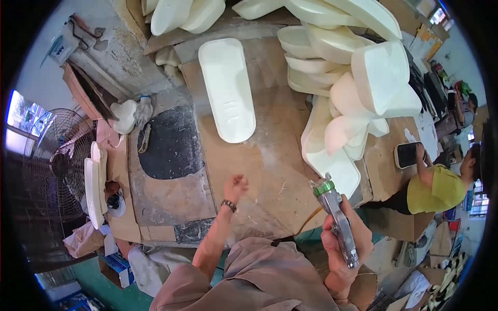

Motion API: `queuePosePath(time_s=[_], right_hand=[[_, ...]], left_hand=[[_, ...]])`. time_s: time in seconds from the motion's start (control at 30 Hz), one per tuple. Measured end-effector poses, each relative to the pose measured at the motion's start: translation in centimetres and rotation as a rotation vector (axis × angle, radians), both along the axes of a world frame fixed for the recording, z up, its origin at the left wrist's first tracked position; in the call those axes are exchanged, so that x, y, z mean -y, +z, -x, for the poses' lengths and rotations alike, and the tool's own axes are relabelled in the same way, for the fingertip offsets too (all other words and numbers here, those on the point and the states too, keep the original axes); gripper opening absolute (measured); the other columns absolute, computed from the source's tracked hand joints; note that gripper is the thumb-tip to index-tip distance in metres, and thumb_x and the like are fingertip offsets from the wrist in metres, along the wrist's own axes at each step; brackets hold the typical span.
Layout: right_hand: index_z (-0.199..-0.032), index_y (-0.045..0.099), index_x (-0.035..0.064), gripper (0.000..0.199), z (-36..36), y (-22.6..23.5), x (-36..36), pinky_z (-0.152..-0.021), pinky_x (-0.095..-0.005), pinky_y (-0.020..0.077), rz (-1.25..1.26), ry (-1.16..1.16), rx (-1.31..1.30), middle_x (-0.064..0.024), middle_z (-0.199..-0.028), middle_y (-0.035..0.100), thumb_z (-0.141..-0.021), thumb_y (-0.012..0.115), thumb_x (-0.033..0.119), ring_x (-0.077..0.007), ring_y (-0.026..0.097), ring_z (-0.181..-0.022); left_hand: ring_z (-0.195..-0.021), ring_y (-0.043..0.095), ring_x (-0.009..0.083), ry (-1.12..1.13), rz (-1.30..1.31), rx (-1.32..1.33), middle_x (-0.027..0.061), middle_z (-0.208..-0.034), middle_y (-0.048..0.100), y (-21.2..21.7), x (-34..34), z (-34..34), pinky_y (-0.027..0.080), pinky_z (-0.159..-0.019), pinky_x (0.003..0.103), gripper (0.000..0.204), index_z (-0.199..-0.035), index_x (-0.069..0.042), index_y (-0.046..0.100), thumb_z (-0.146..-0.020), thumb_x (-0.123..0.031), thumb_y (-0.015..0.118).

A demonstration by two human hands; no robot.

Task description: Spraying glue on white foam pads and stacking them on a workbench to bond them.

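My right hand (346, 236) is wrapped round a silver spray gun (340, 223) with a green ring near its nozzle, held above the table's near edge at the right. The gun's front points up and away to the left. My left hand (236, 187) hovers over the brown cardboard table cover (280, 192), its fingers curled in with nothing visible in them; a dark bracelet is on the wrist. Beyond it, a long cream-white padded piece with rounded ends (227, 90) lies flat, with short marks on its surface. It touches neither hand.
A heap of cream-white moulded pieces (342, 98) covers the table's right side; more pieces (187, 15) are stacked at the far edge. On the left are a black patch (174, 145), a knife-like tool (144, 139) and a large fan (62, 163). A person in yellow (436, 192) holds a phone (407, 155).
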State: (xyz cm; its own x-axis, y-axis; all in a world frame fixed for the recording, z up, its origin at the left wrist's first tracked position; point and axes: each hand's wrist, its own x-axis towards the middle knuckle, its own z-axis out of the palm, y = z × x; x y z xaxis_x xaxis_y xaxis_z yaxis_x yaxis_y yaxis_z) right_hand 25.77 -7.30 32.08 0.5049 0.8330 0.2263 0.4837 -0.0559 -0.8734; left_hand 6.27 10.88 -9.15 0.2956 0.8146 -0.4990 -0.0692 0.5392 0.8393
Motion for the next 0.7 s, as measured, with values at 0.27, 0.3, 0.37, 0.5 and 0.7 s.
queuePosePath(time_s=[0.27, 0.3, 0.37, 0.5, 0.7], right_hand=[[-0.139, 0.060, -0.0070, 0.069, 0.6, 0.4, 2.4, -0.065, -0.0276, 0.0491, 0.037, -0.021, 0.001, -0.0077, -0.084, 0.066, -0.088, 0.079, 0.036, -0.0151, 0.060, -0.072], [-0.139, 0.060, -0.0066, 0.066, 0.3, 0.7, 3.3, -0.066, -0.0279, 0.0497, 0.087, 0.036, -0.084, -0.0096, -0.085, 0.067, -0.087, 0.079, 0.029, -0.0167, 0.062, -0.072], [-0.139, 0.059, -0.0064, 0.064, -0.1, -0.1, 3.8, -0.066, -0.0279, 0.0503, 0.089, 0.025, -0.055, -0.0105, -0.086, 0.068, -0.086, 0.079, 0.024, -0.0173, 0.063, -0.073], [-0.139, 0.059, -0.0065, 0.062, 0.2, -0.2, 4.4, -0.070, -0.0288, 0.0527, 0.122, 0.033, -0.050, -0.0127, -0.088, 0.070, -0.083, 0.079, 0.012, -0.0196, 0.066, -0.076], [-0.135, 0.063, -0.0065, 0.063, 0.3, 0.0, 4.5, -0.075, -0.0320, 0.0510, 0.255, 0.183, -0.066, -0.0153, -0.089, 0.069, -0.075, 0.080, 0.005, -0.0259, 0.065, -0.077]], left_hand=[[-0.094, 0.063, 0.0241, 0.318, -0.688, -0.432, 0.0119, -0.107, 0.065, 0.4, -21.4, -1.2, 0.053, -0.086, 0.038, 0.037, -0.115, -0.001, 0.060, -0.087, -0.017, 0.079], [-0.100, 0.063, 0.0281, 0.351, -0.785, -0.481, 0.0139, -0.111, 0.065, 0.5, -25.3, -0.3, 0.052, -0.092, 0.041, 0.046, -0.121, 0.000, 0.060, -0.084, -0.019, 0.081], [-0.111, 0.064, 0.0347, 0.282, -0.580, -0.561, 0.0189, -0.124, 0.064, 3.7, -30.3, -3.7, 0.051, -0.098, 0.045, 0.064, -0.133, -0.001, 0.059, -0.081, -0.030, 0.084], [-0.111, 0.068, 0.0329, 0.266, -0.568, -0.910, 0.0246, -0.123, 0.068, 5.7, -34.9, -4.3, 0.055, -0.093, 0.045, 0.089, -0.144, 0.003, 0.050, -0.074, -0.036, 0.089], [-0.106, 0.069, 0.0300, 0.006, -0.340, -0.434, 0.0189, -0.119, 0.070, 7.7, -34.5, -3.8, 0.055, -0.093, 0.041, 0.072, -0.135, 0.005, 0.050, -0.079, -0.020, 0.086]])
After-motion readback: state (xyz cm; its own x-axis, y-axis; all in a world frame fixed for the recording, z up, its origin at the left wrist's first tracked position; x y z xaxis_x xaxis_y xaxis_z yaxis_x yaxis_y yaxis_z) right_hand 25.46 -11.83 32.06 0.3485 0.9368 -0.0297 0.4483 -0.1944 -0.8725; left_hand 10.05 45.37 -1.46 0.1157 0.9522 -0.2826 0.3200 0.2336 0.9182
